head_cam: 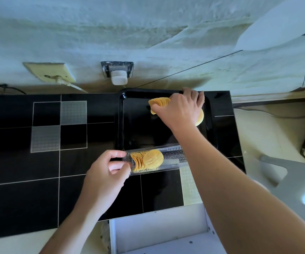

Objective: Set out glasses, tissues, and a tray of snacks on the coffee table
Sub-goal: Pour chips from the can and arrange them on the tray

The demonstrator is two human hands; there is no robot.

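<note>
Yellow crisps (pixel 159 102) half-hidden under right hand (pixel 180 110)

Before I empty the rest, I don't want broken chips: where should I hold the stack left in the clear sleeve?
Probably pinch the remaining chips across their curved edges, coming from above through the clear sleeve's open top. They stand on edge in a row, so squeezing the row's ends risks cracking the faces.

Black tiled counter (pixel 38 189), cream wall plate (pixel 50 72) (cord attached), white plug (pixel 119 77), open white drawer (pixel 162 233)
</note>
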